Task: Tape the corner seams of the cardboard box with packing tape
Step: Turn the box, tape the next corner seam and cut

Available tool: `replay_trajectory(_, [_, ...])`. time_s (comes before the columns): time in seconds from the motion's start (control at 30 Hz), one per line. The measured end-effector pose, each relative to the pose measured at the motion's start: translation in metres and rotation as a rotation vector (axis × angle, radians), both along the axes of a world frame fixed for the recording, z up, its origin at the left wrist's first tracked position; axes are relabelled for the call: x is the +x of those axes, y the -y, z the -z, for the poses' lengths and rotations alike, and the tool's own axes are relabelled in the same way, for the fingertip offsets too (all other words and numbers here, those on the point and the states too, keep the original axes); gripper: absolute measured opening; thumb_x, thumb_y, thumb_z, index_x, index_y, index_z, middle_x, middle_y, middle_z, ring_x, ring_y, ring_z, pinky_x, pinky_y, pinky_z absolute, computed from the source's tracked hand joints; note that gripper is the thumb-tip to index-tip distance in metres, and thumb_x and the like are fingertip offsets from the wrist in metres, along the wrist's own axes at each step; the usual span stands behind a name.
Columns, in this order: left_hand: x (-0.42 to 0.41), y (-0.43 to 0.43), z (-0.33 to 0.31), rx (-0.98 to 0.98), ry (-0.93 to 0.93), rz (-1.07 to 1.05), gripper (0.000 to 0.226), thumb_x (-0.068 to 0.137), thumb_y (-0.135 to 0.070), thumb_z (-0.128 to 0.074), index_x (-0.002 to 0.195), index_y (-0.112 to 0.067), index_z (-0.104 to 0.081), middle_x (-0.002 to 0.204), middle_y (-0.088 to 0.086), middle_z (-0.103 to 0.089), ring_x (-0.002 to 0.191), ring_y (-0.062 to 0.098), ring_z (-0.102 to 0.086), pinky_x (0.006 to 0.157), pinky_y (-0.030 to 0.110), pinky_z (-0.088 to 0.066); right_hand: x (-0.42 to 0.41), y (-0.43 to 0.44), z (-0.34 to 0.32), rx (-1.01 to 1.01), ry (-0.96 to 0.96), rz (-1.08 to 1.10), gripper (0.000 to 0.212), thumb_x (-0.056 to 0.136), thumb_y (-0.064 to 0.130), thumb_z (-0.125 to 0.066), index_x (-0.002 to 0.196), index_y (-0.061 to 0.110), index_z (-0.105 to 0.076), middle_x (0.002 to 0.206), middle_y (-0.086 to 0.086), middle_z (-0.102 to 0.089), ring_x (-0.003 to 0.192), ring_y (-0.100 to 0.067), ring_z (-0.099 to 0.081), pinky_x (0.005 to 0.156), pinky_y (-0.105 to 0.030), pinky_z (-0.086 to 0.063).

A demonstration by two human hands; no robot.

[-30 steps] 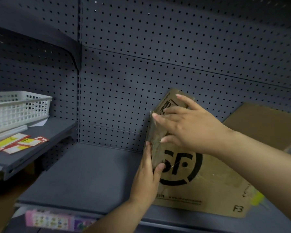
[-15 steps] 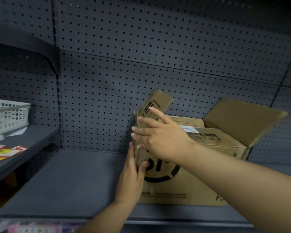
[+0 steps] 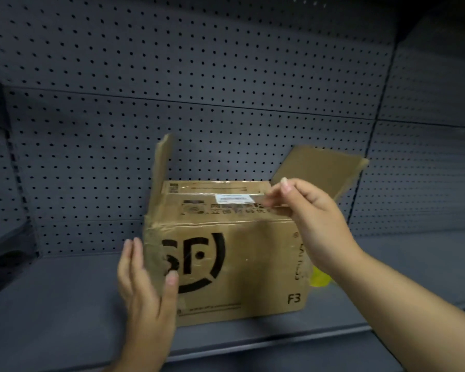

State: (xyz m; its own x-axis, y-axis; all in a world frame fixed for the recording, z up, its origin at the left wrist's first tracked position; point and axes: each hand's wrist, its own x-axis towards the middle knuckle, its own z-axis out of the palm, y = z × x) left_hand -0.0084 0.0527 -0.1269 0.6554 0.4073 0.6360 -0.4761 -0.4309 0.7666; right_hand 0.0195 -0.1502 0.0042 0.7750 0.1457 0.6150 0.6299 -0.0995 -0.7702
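Observation:
A brown cardboard box (image 3: 253, 264) with a black round logo stands on the grey shelf (image 3: 65, 304). Its two side flaps stand up and its folded top flaps carry a white label (image 3: 234, 198). Glossy clear tape (image 3: 155, 253) covers the front-left corner seam. My left hand (image 3: 142, 285) is at that corner, with straight fingers against the left side and the thumb pressing on the front face. My right hand (image 3: 312, 221) hovers over the top right of the box, fingers loosely curled, their tips touching the top flap beside the label.
A grey pegboard wall (image 3: 226, 89) rises close behind the box. Something yellow (image 3: 318, 277) peeks out behind the box's right side. The shelf's front edge (image 3: 253, 345) runs just below the box.
My right hand has left the front-left corner and moved right, over the box top. My left hand stays at the corner. The view has swung right, so the white basket is out of sight.

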Motion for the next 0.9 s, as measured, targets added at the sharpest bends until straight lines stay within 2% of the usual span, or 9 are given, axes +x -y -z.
replay_trajectory(0.07, [-0.004, 0.019, -0.008, 0.130, 0.114, 0.057, 0.057, 0.076, -0.081, -0.027, 0.128, -0.070, -0.007, 0.138, -0.046, -0.004, 0.133, -0.016, -0.009, 0.105, 0.021, -0.015, 0.000, 0.021, 0.004, 0.144, -0.096, -0.039, 0.029, 0.081, 0.045, -0.056, 0.059, 0.025, -0.062, 0.062, 0.003, -0.061, 0.068, -0.013, -0.058, 0.067, -0.024, -0.047])
replay_trajectory(0.13, [-0.004, 0.041, -0.020, 0.242, 0.199, 0.102, 0.053, 0.085, -0.071, -0.027, 0.134, -0.062, -0.013, 0.140, -0.041, -0.007, 0.133, -0.015, -0.013, 0.103, 0.016, -0.019, 0.002, 0.041, 0.006, 0.264, -0.141, -0.044, 0.035, 0.071, 0.048, -0.061, 0.050, 0.023, -0.049, 0.050, 0.002, -0.048, 0.054, -0.015, -0.049, 0.055, -0.021, -0.044])
replay_trajectory(0.23, [0.002, 0.072, -0.041, 0.309, 0.221, 0.146, 0.050, 0.088, -0.067, -0.027, 0.135, -0.051, -0.024, 0.140, -0.038, -0.008, 0.132, -0.015, -0.014, 0.102, 0.003, -0.019, 0.012, 0.072, 0.009, 0.297, -0.169, 0.095, 0.043, 0.080, 0.027, -0.067, 0.052, 0.017, -0.035, 0.044, 0.000, -0.037, 0.042, -0.014, -0.040, 0.046, -0.021, -0.039])
replay_trajectory(0.3, [0.010, 0.089, -0.051, 0.301, 0.155, 0.154, 0.053, 0.084, -0.072, -0.024, 0.133, -0.053, -0.023, 0.137, -0.042, -0.007, 0.134, -0.012, -0.012, 0.104, 0.009, -0.013, 0.020, 0.092, 0.011, 0.231, -0.169, 0.180, 0.039, 0.084, 0.014, -0.062, 0.054, 0.015, -0.037, 0.045, -0.002, -0.042, 0.040, -0.012, -0.041, 0.045, -0.021, -0.038])
replay_trajectory(0.43, [0.033, 0.114, -0.068, 0.401, 0.103, 0.126, 0.044, 0.088, -0.061, -0.029, 0.129, -0.047, -0.031, 0.136, -0.034, -0.023, 0.131, -0.012, -0.019, 0.108, 0.014, -0.014, 0.035, 0.129, 0.018, 0.068, -0.192, 0.166, 0.031, 0.089, 0.021, -0.058, 0.061, 0.014, -0.049, 0.055, -0.002, -0.058, 0.051, -0.012, -0.056, 0.054, -0.026, -0.048])
replay_trajectory(0.53, [0.050, 0.126, -0.082, 0.632, 0.033, 0.039, 0.050, 0.090, -0.051, -0.026, 0.134, -0.032, -0.038, 0.137, -0.018, -0.037, 0.131, -0.005, -0.024, 0.113, 0.027, -0.015, 0.048, 0.149, 0.028, -0.024, -0.216, 0.137, 0.026, 0.090, 0.024, -0.057, 0.066, 0.012, -0.056, 0.064, -0.002, -0.067, 0.059, -0.013, -0.063, 0.063, -0.029, -0.054])
replay_trajectory(0.67, [0.068, 0.136, -0.093, 0.965, -0.177, -0.025, 0.051, 0.094, -0.052, -0.026, 0.140, -0.031, -0.035, 0.145, -0.014, -0.038, 0.135, 0.001, -0.027, 0.113, 0.024, -0.004, 0.066, 0.157, 0.035, -0.102, -0.272, 0.149, 0.027, 0.092, 0.023, -0.053, 0.071, 0.008, -0.058, 0.069, -0.007, -0.068, 0.063, -0.016, -0.065, 0.065, -0.026, -0.057])
replay_trajectory(0.8, [0.072, 0.141, -0.093, 1.050, -0.218, -0.082, 0.067, 0.083, -0.060, -0.015, 0.130, -0.030, -0.052, 0.134, -0.011, -0.054, 0.125, 0.010, -0.049, 0.109, 0.033, -0.030, 0.077, 0.138, 0.028, -0.401, -0.216, 0.165, 0.041, 0.092, 0.044, -0.045, 0.073, 0.009, -0.054, 0.066, -0.002, -0.063, 0.059, -0.014, -0.059, 0.064, -0.032, -0.051])
replay_trajectory(0.9, [0.074, 0.143, -0.090, 1.048, -0.203, -0.123, 0.060, 0.084, -0.057, -0.025, 0.120, -0.027, -0.061, 0.123, -0.007, -0.063, 0.114, 0.015, -0.059, 0.098, 0.039, -0.047, 0.081, 0.118, 0.023, -0.596, -0.086, 0.216, 0.042, 0.084, 0.057, -0.049, 0.065, 0.020, -0.044, 0.063, 0.006, -0.051, 0.060, -0.012, -0.049, 0.051, -0.026, -0.035])
